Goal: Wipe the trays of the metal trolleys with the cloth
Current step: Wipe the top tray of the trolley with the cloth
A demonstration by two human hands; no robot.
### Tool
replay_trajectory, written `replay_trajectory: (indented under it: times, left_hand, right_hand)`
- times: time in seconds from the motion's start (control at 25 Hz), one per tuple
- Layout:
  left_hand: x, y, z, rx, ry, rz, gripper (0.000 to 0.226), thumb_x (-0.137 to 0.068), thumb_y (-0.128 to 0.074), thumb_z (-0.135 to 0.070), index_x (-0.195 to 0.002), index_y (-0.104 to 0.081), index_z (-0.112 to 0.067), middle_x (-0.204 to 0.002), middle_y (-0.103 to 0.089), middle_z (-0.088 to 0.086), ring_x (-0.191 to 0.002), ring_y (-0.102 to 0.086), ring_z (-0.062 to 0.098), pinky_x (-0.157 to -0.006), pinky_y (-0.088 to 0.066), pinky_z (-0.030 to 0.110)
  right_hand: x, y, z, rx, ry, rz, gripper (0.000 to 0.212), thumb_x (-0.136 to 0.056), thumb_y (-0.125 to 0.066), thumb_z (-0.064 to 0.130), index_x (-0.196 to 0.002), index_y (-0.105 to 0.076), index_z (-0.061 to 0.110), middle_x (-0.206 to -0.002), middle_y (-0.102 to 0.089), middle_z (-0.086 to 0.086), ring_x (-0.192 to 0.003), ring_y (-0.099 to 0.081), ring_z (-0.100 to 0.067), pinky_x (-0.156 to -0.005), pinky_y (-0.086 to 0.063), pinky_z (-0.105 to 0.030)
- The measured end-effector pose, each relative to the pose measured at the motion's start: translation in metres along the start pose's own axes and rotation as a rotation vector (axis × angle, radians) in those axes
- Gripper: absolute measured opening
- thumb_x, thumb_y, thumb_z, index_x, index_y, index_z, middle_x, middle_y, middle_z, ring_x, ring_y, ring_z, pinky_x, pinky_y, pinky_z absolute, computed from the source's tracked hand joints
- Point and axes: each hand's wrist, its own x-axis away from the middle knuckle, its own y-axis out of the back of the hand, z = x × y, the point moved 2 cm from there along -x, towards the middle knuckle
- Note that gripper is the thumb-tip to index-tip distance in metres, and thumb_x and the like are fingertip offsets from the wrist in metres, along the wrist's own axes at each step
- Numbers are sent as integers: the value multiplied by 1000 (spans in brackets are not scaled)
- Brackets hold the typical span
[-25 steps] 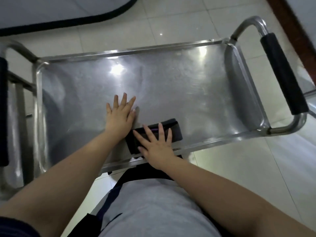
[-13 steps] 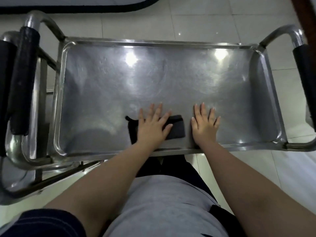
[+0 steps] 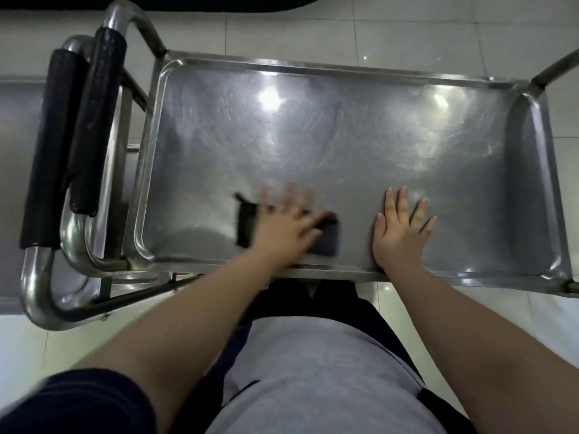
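my left hand (image 3: 288,228): blurred, fingers spread flat, pressing the cloth (image 3: 327,244) at the front of the tray (image 3: 313,136), left of centre. my right hand (image 3: 398,233): flat on bare steel, holding nothing. cloth judged soft, light, prone to bunching, so i press with the whole palm. tray looks slick and stiff.

Pale glossy floor tiles (image 3: 407,32) at top, btm L & far R, split by thin grey grout lines (image 3: 356,36). Small white light glint (image 3: 365,57) on a tile nr top R; fainter one lower down, approx centre. Black-edged mat (image 3: 156,3) along top edge, flat on the tiles, curving up & out of shot towards R; only a thin strip in view. Btm centre: grey top (image 3: 313,371), filling most of lower frame, w/ dark trousers (image 3: 313,296) just above it. Btm L corner: dark navy sleeve (image 3: 78,402), slightly blurred at its edge. Dark fabric panel at btm R too, beside the grey.
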Motion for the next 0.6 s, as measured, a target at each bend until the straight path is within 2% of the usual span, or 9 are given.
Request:
replay_trajectory:
  times: [0.04,0.08,0.16,0.24,0.36,0.44,0.52,0.6]
  left_hand:
    - [-8,-1,-38,-21,-121,7,53,-96,-23,-58,-148,-27,-50,-163,-13,0,-150,-4,33,-108,14,69]
    - [-10,0,-62,-17,-164,30,53,-95,-24,-58,-148,-29,-50,-163,-15,1,-150,-5,32,-108,14,70]
    - [-1,1,-61,15,-94,26,56,-93,-23,-62,-148,-26,-51,-163,-15,1,-150,-2,34,-108,12,71]
    - [22,-4,-15,23,29,-30,57,-92,-19,-67,-148,-19,-53,-163,-12,0,-149,-1,37,-108,10,72]
    - [79,-10,84,-60,239,-88,56,-92,-18,-67,-146,-17,-52,-162,-18,1,-147,-12,41,-106,-3,76]
    - [111,-14,144,-46,337,-40,56,-93,-10,-69,-147,-9,-55,-164,-10,0,-149,-2,37,-109,1,74]
    - [122,-13,166,-31,415,2,56,-94,-2,-68,-149,-2,-56,-164,-3,-2,-149,6,34,-110,6,69]
    - [104,-9,141,-51,425,12,58,-94,-3,-64,-151,-9,-51,-164,-5,-3,-149,3,36,-111,8,67]
  right_hand:
    - [-2,-1,-1,0,-11,-4,55,-102,-34,37,-155,-21,27,-162,-16,0,-147,-8,-41,-114,-2,-62]
    - [-4,-1,-3,-3,-21,4,55,-102,-36,37,-154,-22,27,-162,-17,0,-147,-9,-41,-114,-3,-63]
    - [-5,-2,-2,-1,-20,26,56,-100,-35,39,-154,-22,28,-162,-17,1,-147,-9,-41,-114,-4,-64]
    - [-4,-1,-1,15,-19,45,60,-96,-24,43,-155,-18,29,-163,-13,3,-147,-6,-41,-114,-2,-64]
    - [-4,0,1,7,-23,61,63,-94,-17,45,-155,-14,31,-163,-9,4,-148,-2,-39,-115,0,-63]
    - [-4,3,4,1,-16,44,62,-94,-19,44,-155,-18,30,-163,-11,3,-147,-3,-39,-115,1,-62]
    - [-1,5,5,-21,-9,5,61,-94,-24,41,-153,-25,27,-162,-18,1,-147,-8,-41,-114,-1,-62]
    - [-2,11,8,-136,-46,-54,56,-95,-36,33,-149,-38,20,-158,-29,-4,-146,-15,-42,-113,-3,-63]
